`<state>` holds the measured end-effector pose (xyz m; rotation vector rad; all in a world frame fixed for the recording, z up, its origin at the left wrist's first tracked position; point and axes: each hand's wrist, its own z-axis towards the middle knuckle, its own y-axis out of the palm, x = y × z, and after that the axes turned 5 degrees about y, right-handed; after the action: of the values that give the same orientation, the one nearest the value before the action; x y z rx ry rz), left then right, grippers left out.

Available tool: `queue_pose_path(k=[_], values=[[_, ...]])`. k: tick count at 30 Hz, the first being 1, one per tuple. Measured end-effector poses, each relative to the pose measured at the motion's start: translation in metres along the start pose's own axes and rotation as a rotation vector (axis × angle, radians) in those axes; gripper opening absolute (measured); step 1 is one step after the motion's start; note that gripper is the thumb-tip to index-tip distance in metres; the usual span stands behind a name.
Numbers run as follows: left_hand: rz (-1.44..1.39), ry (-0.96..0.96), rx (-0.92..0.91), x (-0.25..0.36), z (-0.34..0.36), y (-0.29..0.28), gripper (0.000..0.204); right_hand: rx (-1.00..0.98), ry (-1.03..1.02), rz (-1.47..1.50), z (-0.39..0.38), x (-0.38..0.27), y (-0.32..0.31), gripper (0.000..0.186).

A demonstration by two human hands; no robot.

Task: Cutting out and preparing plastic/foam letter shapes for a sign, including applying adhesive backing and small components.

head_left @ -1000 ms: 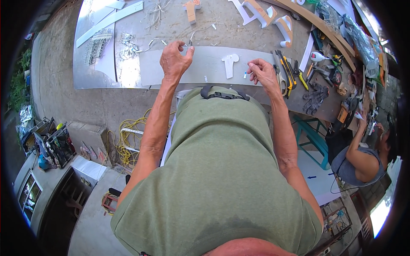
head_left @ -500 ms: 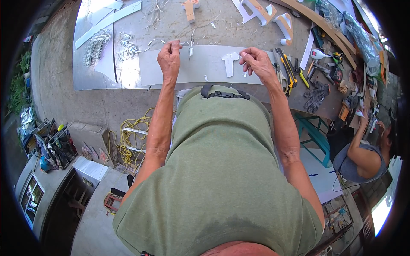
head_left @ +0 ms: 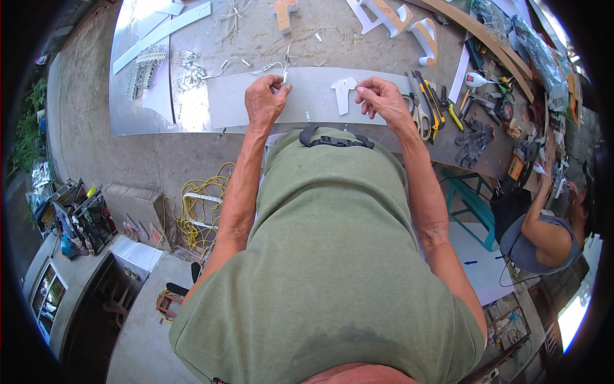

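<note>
My left hand (head_left: pixel 265 102) is closed in a pinch on a small white LED module (head_left: pixel 285 77), at the end of a thin wired chain. Other modules of the chain (head_left: pixel 245 62) trail left toward a heap of modules (head_left: pixel 190 72). A flat white letter-shaped piece (head_left: pixel 343 97) lies on the pale grey sheet (head_left: pixel 246 110) between my hands. Beside its right edge is my right hand (head_left: pixel 385 102), thumb and forefinger pressed together; whether they hold something small is hidden. A tiny white scrap (head_left: pixel 307 116) rests on the sheet.
Scissors (head_left: pixel 421 123), a utility knife (head_left: pixel 435 114), pliers (head_left: pixel 455 118) and a grey glove (head_left: pixel 474 142) lie right. White-and-brown letter shapes (head_left: pixel 425 41) stand on the table's far side. Rows of modules (head_left: pixel 146 67) lie left. A co-worker (head_left: pixel 547 240) sits at the right.
My left hand has moved right and nearer, taking hold of the module that hung beside it. My right hand has shifted slightly left and down, closer to the letter-shaped piece.
</note>
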<state>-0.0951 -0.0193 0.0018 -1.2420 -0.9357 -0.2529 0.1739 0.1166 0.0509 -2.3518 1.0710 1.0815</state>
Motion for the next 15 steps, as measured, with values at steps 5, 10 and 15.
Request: queue_pose_path(k=[5,10,15], values=[[-0.223,-0.164,0.059,0.026,0.003,0.002,0.028,0.014,-0.044,-0.004,0.001,0.003,0.003,0.022],[-0.775,-0.416,-0.199,0.067,0.003,0.008,0.033,0.035,-0.260,-0.054,0.001,0.005,0.028,0.029],[-0.923,-0.414,-0.322,0.081,-0.002,0.028,0.026,0.067,-0.240,0.010,-0.004,0.001,0.049,0.029]])
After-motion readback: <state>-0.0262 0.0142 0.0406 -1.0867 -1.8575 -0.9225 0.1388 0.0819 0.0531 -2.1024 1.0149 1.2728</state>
